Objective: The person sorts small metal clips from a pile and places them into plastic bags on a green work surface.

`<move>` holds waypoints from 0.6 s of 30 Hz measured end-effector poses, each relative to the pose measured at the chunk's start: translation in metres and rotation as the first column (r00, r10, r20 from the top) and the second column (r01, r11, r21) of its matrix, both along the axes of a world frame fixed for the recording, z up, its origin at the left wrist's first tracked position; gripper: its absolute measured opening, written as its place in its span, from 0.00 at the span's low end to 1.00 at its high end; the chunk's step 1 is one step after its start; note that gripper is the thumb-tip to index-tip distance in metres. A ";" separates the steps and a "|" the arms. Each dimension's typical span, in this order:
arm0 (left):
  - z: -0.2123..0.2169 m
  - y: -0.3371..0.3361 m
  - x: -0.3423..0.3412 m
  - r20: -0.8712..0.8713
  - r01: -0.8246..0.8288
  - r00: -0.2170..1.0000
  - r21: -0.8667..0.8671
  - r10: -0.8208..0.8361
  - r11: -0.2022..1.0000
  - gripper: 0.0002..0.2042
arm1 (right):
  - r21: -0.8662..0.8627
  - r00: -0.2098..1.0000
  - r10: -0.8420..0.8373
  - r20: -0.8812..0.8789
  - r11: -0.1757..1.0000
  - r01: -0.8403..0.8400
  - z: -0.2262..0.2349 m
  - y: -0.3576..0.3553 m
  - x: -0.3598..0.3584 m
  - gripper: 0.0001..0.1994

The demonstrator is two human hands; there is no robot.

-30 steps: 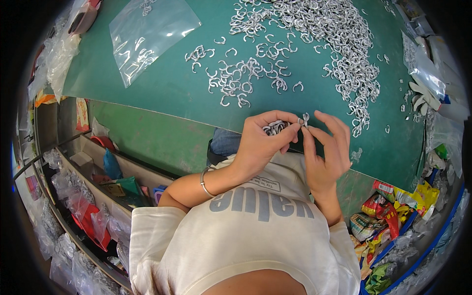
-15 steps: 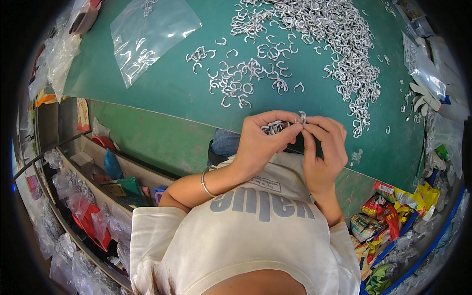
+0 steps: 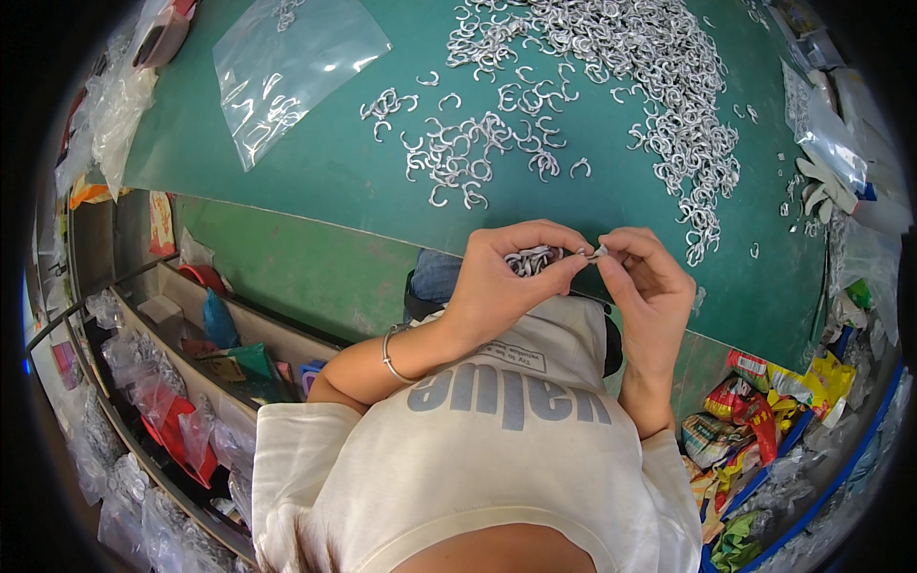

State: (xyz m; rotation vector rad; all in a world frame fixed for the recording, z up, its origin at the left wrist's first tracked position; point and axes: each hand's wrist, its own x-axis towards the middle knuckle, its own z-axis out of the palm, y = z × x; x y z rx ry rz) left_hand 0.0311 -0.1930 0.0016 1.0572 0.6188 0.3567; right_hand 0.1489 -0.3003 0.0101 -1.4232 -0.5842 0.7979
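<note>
Over the near edge of the green table point(image 3: 344, 181), my left hand point(image 3: 497, 286) is curled around a bunch of small silvery C-shaped rings point(image 3: 531, 260). Its thumb and forefinger pinch together at their tips. My right hand point(image 3: 654, 296) meets it there, thumb and forefinger closed on a single C-shaped ring point(image 3: 598, 253), partly hidden by the fingertips. Just beyond the hands lies a loose scatter of the same rings point(image 3: 463, 148). A big heap of them point(image 3: 659, 76) spreads across the far right of the table, with a tail running toward me.
A clear plastic bag point(image 3: 296, 76) lies flat at the far left with a few rings on or in it. Plastic bags and a white glove point(image 3: 823, 189) crowd the right edge. An open drawer point(image 3: 229, 344) is at lower left; colourful wrappers point(image 3: 755, 411) fill a bin at lower right.
My right hand has shifted slightly right and turned, its fingers now curled more. The ring at the fingertips has tipped from upright to lower. The rings on the table have not moved.
</note>
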 end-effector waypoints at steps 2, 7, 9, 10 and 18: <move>0.001 0.000 -0.001 0.019 -0.002 1.000 0.021 0.001 1.000 0.05 | 0.012 1.000 0.011 -0.003 1.000 -0.011 0.001 -0.001 0.000 0.10; 0.000 -0.001 -0.002 0.079 -0.012 0.997 0.113 0.003 0.994 0.06 | 0.039 0.999 0.028 0.018 0.999 -0.028 0.003 -0.002 0.000 0.11; 0.000 -0.001 -0.003 0.089 -0.013 0.996 0.141 0.000 0.990 0.06 | 0.049 1.000 0.025 0.018 0.998 -0.025 0.004 -0.002 0.000 0.11; 0.001 -0.001 -0.003 0.094 -0.015 0.996 0.155 0.000 0.988 0.06 | 0.048 1.000 0.022 0.017 0.999 -0.023 0.004 -0.002 0.000 0.12; 0.004 0.002 -0.004 0.095 0.011 0.995 -0.023 -0.009 1.000 0.04 | 0.060 0.994 -0.055 0.094 0.997 0.050 0.007 -0.001 -0.006 0.10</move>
